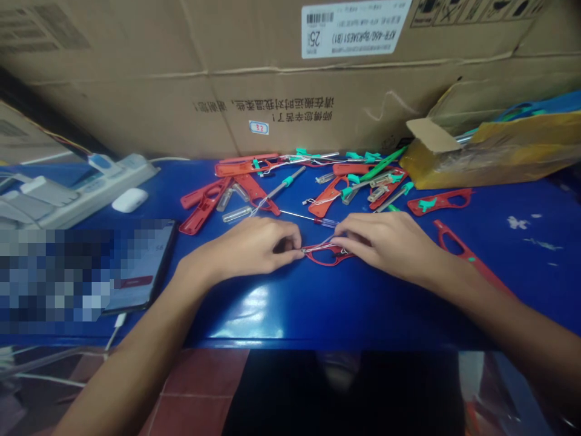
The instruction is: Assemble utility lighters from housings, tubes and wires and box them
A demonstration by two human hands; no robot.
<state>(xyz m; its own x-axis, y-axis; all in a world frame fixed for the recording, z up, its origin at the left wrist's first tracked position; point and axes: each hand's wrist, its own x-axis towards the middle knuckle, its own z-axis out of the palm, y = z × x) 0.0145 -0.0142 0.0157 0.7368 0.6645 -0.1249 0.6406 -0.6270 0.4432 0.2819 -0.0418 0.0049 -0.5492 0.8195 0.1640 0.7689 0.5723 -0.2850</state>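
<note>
One red casing (333,264) with an oval loop is lying between the two hands, near the front of the blue desk (272,309); whether it is resting on the surface or being held just above cannot be told; thin white wires (323,246) are running along its upper edge. The left hand (261,245) is pinching the casing's left tip between thumb and fingers; the right hand (390,245) is grasping the other end, its fingers bent close by the wires and its palm hiding the rest.

Just beyond, a screwdriver (324,222) is lying with its shaft pointing left; behind it, more red casings (204,209), clear plastic pieces (236,214) and green parts (287,180) are lying jumbled; another red part (476,260) is lying by the right forearm. Farther out, a power strip (91,194), a small white case (130,200) and a phone (136,293) are sitting at left; an open taped carton (499,160) is standing at right; a large cardboard box (272,48) is rising behind everything.
</note>
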